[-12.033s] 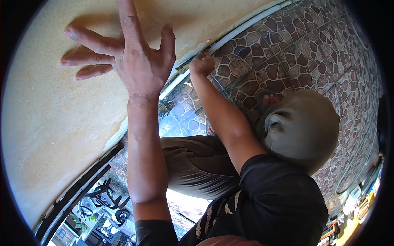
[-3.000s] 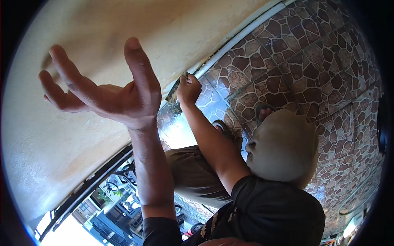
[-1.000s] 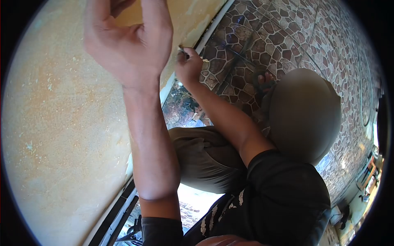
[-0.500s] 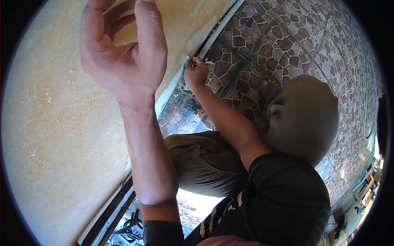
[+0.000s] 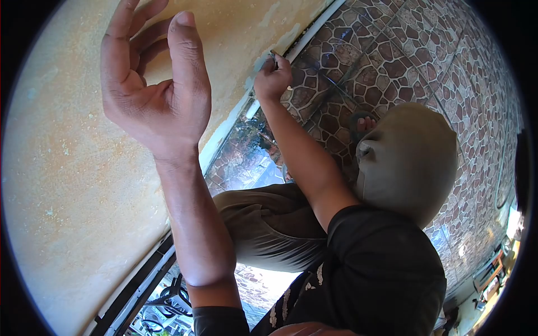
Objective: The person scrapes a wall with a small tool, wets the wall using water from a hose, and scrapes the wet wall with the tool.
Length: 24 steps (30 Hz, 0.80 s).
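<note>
My left hand point(image 5: 159, 98) is raised in front of the yellowish wall point(image 5: 73, 151), thumb and fingers apart, slightly curled, with nothing in the palm. Lower down, at the base of the wall, my right hand point(image 5: 272, 81) is closed in a pinch. A small dark tip shows between its thumb and fingers, too small to make out. The fingertips are right at a pale, scraped-looking strip point(image 5: 224, 134) along the wall's bottom edge. Just beside that hand, a white edge strip point(image 5: 316, 28) runs between wall and floor.
Brown stone-patterned tiles point(image 5: 392, 61) cover the floor, with a wet-looking shiny patch point(image 5: 246, 162) near the wall. My bent knees in brown trousers point(image 5: 409, 162) stand close by, one foot point(image 5: 365, 123) beside them. Assorted items point(image 5: 493, 274) lie far right, and a dark frame point(image 5: 134, 285) lower left.
My right hand has moved up along the wall base, away from my body. The pale flakes seen by its fingers no longer show. My left hand has shifted slightly left and down in view.
</note>
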Each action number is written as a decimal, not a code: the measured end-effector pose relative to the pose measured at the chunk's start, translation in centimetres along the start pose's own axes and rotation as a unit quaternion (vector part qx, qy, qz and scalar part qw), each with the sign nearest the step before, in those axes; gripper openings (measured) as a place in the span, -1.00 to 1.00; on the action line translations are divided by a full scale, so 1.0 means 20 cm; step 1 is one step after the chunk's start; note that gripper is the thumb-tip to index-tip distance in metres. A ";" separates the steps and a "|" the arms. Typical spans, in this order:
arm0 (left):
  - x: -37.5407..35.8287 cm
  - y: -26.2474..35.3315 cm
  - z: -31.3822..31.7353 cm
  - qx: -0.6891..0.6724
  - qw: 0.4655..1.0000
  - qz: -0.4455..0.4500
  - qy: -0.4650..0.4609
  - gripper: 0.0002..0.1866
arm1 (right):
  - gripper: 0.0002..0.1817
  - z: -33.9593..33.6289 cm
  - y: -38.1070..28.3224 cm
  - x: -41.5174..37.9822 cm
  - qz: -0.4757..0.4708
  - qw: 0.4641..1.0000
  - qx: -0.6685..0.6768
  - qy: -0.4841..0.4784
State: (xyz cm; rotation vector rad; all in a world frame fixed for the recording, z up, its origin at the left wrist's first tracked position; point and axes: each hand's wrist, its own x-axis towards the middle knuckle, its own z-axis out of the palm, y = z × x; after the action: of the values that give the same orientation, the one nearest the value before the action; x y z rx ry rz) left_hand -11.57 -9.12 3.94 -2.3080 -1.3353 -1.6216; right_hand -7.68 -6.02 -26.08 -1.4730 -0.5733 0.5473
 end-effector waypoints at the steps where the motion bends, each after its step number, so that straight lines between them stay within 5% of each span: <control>1: 0.00 0.00 0.02 0.004 1.000 0.002 -0.001 -0.58 | -0.81 0.01 0.07 0.04 0.024 0.999 -0.021 0.010; 9: 0.05 0.06 0.12 -0.004 0.999 -0.036 -0.023 -0.57 | -0.81 0.00 0.00 0.18 0.017 0.999 0.036 0.016; 11: 0.02 0.04 0.13 0.035 0.998 0.024 -0.052 -0.56 | -0.80 -0.07 0.04 0.23 0.184 0.979 -0.086 -0.032; 13: 0.03 0.05 0.14 0.019 0.998 0.023 -0.061 -0.57 | -0.77 -0.06 0.22 0.28 0.213 0.974 -0.071 -0.038; 16: 0.04 0.06 0.10 0.030 0.998 -0.004 -0.063 -0.58 | -0.67 -0.15 0.17 0.32 0.252 0.958 -0.026 0.137; 21: 0.08 0.08 0.09 0.046 0.998 0.016 -0.039 -0.58 | -0.64 -0.12 0.21 0.23 0.211 0.971 -0.049 0.101; 24: 0.10 0.10 0.07 0.040 0.996 0.023 -0.072 -0.56 | -0.65 -0.12 0.19 0.19 0.179 0.983 -0.019 -0.028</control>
State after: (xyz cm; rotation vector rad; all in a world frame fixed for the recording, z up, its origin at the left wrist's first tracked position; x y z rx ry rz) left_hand -8.96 -8.46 5.71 -2.4297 -1.3361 -1.3853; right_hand -3.12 -5.21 -29.74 -1.6112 -0.3637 0.8637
